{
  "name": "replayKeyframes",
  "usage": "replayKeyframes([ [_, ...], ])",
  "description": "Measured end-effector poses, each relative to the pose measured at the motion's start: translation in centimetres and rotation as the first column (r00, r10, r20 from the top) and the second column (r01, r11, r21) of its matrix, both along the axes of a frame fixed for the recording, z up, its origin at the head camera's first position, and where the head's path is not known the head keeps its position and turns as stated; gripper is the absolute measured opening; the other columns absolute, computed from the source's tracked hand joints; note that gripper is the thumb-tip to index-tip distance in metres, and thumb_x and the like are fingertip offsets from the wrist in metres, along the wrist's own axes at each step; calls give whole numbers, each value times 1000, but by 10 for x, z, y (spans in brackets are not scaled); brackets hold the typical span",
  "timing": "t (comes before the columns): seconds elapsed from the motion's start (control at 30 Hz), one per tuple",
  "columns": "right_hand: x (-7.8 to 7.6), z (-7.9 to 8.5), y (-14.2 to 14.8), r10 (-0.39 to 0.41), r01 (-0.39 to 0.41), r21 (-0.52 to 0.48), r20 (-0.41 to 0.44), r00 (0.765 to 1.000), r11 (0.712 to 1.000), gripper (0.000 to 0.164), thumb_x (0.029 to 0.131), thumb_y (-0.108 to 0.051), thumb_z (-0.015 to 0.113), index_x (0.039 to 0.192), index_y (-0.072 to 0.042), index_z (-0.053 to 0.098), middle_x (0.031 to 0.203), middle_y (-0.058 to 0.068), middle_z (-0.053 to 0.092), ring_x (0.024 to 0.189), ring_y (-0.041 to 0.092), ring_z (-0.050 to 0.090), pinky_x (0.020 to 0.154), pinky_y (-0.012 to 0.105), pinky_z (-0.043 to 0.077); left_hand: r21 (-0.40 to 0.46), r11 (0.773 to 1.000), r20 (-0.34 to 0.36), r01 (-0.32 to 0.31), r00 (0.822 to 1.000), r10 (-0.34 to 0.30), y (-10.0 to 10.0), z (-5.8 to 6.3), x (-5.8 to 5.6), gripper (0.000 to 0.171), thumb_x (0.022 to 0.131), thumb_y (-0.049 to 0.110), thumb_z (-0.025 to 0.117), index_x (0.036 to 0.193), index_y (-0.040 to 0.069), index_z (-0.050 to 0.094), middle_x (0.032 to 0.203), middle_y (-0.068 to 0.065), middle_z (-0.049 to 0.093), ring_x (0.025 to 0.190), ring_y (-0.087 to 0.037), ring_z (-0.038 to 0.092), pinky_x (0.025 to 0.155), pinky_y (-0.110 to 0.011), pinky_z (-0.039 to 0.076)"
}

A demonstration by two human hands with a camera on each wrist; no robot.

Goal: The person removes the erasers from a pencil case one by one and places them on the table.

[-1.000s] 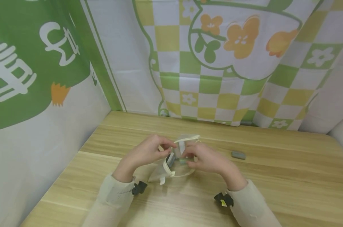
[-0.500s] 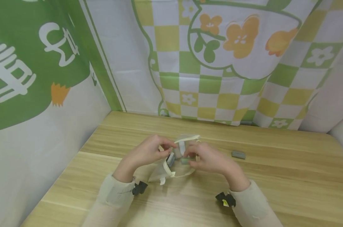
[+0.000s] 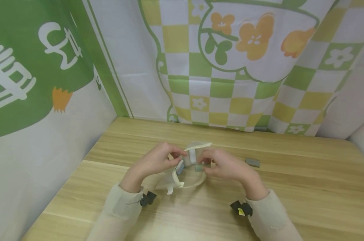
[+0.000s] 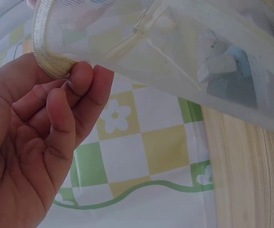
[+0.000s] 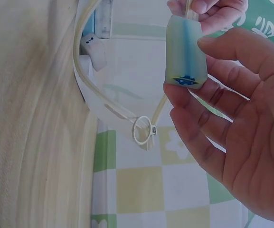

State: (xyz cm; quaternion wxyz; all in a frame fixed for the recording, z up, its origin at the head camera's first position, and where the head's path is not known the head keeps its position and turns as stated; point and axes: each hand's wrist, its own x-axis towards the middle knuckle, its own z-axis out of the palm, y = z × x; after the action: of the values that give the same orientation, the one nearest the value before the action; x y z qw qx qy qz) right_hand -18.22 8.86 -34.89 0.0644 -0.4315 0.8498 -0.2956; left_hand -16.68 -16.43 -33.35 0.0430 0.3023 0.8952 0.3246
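Nearby, a grey block (image 3: 252, 162) lies apart on the wooden table (image 3: 302, 190), and a checked curtain (image 3: 221, 83) hangs behind. Turned inward, the left hand (image 3: 162, 159) pinches the edge of a mesh pouch (image 4: 170, 59), while the right hand (image 3: 228, 164), turned likewise, pinches a greenish-blue block (image 5: 186, 52) at its opening.

The pouch (image 4: 170, 59) is sheer mesh; the block (image 5: 186, 50) looks like smooth, translucent plastic; the tabletop (image 3: 293, 187), faintly glossy wood; the curtain (image 3: 242, 72), cloth.
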Motion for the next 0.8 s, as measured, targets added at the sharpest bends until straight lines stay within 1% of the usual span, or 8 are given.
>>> replayKeyframes([
  [0.07, -1, 1, 2, 1, -1, -7, -5, 1000, 1000, 16, 87, -6, 67, 102, -10, 71, 100, -3, 67, 91, 11, 61, 82, 40, 56, 1, 1000, -6, 1, 1000, -1, 0, 0, 0, 22, 91, 3, 64, 110, 1, 74, 88, -4, 74, 69, -5, 54, 53, -17, 43],
  [0.2, -2, 3, 6, -11, 11, -9, -4, 1000, 1000, 14, 88, -7, 68, 100, -12, 71, 96, -5, 65, 87, 9, 58, 79, 32, 54, 1, 1000, -9, 5, 1000, -5, 0, 0, -1, 22, 91, 3, 64, 111, 0, 74, 89, -7, 74, 71, -5, 56, 54, -17, 44],
  [0.3, -3, 4, 9, -13, 13, -29, 5, 1000, 1000, 13, 87, -6, 69, 99, -12, 71, 93, -5, 64, 85, 8, 57, 77, 27, 52, 3, 1000, -10, 4, 1000, -4, -1, 0, -1, 22, 92, 3, 63, 111, 0, 74, 92, -9, 75, 74, -5, 58, 56, -18, 46],
  [0.4, -5, 4, 11, -8, 8, -51, 1, 1000, 999, 13, 87, -5, 68, 97, -11, 71, 91, -4, 63, 84, 8, 56, 76, 25, 51, 3, 1000, -13, 3, 1000, -3, -1, 0, 0, 22, 92, 3, 63, 111, 1, 74, 95, -10, 75, 77, -6, 59, 58, -18, 46],
  [0.63, -4, 8, 16, -42, 42, -38, 11, 999, 998, 13, 87, -7, 69, 98, -13, 71, 87, -7, 60, 82, 8, 56, 74, 24, 51, 1, 1000, -20, 15, 1000, -15, -2, -2, -1, 23, 92, 2, 62, 111, 0, 74, 93, -8, 75, 75, -5, 57, 56, -19, 45],
  [0.8, -6, 6, 19, -38, 38, -46, -4, 999, 998, 14, 86, -5, 70, 98, -12, 71, 88, -6, 62, 82, 8, 56, 75, 26, 52, 2, 1000, -13, 15, 1000, -15, -1, -2, -1, 23, 92, 2, 62, 112, 0, 73, 94, -9, 75, 73, -6, 56, 54, -19, 44],
])
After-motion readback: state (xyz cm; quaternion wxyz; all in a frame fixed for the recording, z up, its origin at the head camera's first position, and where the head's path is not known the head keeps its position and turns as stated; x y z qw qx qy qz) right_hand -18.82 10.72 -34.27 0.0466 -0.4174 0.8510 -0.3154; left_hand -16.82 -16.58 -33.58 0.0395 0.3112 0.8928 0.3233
